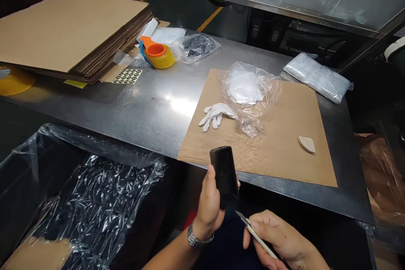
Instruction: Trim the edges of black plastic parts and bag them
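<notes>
My left hand (pixel 209 202), with a metal-band watch on its wrist, grips a black rectangular case-like piece (pixel 224 175) held upright in front of the table edge. My right hand (pixel 275 236) is closed around a thin, light-handled craft knife (pixel 257 236). Its blade points up and left, a little below the black piece and apart from it. On the cardboard sheet (pixel 284 164) beyond lie a white glove (pixel 217 114), a clear plastic bag with white sheets (pixel 243 86) and a small beige wedge-shaped pad (pixel 306 144).
A stack of cardboard (pixel 72 29) covers the table's left end. Near it sit an orange-and-yellow tape dispenser (pixel 158 52), a sticker sheet (pixel 127 76) and a bag with dark contents (pixel 196 46). A wrapped white pack (pixel 318 76) lies back right. A plastic-lined bin (pixel 95 202) stands lower left.
</notes>
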{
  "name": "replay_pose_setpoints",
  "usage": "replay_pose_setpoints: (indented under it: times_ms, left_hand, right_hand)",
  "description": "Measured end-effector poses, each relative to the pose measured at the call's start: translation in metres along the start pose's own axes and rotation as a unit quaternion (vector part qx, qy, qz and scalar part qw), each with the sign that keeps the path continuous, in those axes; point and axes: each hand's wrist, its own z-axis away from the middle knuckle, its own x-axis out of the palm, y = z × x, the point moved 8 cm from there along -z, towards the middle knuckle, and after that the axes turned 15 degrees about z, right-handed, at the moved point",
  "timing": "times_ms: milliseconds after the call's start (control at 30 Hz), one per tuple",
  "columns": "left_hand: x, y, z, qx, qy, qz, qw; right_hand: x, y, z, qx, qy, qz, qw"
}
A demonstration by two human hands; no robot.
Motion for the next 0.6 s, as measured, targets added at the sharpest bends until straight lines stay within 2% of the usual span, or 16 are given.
replay_pose_setpoints:
  times_ms: [67, 133, 200, 233, 267, 300, 367, 400, 433, 467, 500, 600]
  left_hand:
    - [0.002, -0.004, -0.001, -0.033, 0.0, 0.033, 0.999]
    - [0.004, -0.008, -0.002, -0.075, 0.01, 0.071, 0.995]
    - [0.004, -0.014, -0.001, -0.12, 0.026, 0.104, 0.987]
    - [0.005, -0.017, 0.0, -0.141, 0.031, 0.116, 0.983]
    - [0.006, -0.02, 0.001, -0.162, 0.033, 0.125, 0.978]
    - [0.008, -0.022, 0.003, -0.18, 0.029, 0.133, 0.974]
    - [0.012, -0.027, 0.007, -0.215, 0.013, 0.146, 0.966]
    - [0.015, -0.03, 0.01, -0.231, 0.005, 0.15, 0.961]
    - [0.016, -0.032, 0.013, -0.245, -0.002, 0.151, 0.958]
    - [0.018, -0.034, 0.016, -0.255, -0.008, 0.148, 0.955]
    - [0.019, -0.036, 0.019, -0.264, -0.013, 0.142, 0.954]
    - [0.019, -0.041, 0.026, -0.286, -0.024, 0.128, 0.949]
  right_hand:
    - [0.003, -0.002, 0.001, -0.034, -0.013, -0.037, 0.999]
    - [-0.005, -0.007, 0.004, -0.056, 0.02, -0.028, 0.998]
    - [-0.031, -0.014, 0.01, -0.076, 0.118, 0.036, 0.989]
    - [-0.049, -0.02, 0.015, -0.082, 0.187, 0.092, 0.975]
    - [-0.069, -0.026, 0.02, -0.083, 0.262, 0.166, 0.947]
    - [-0.089, -0.034, 0.026, -0.075, 0.339, 0.262, 0.901]
    - [-0.122, -0.051, 0.037, -0.035, 0.463, 0.452, 0.762]
    - [-0.134, -0.058, 0.039, -0.012, 0.503, 0.519, 0.691]
    - [-0.144, -0.063, 0.04, 0.007, 0.53, 0.562, 0.635]
    - [-0.153, -0.067, 0.039, 0.019, 0.548, 0.584, 0.598]
    - [-0.161, -0.069, 0.037, 0.023, 0.559, 0.592, 0.581]
    - [-0.171, -0.076, 0.031, 0.011, 0.574, 0.603, 0.554]
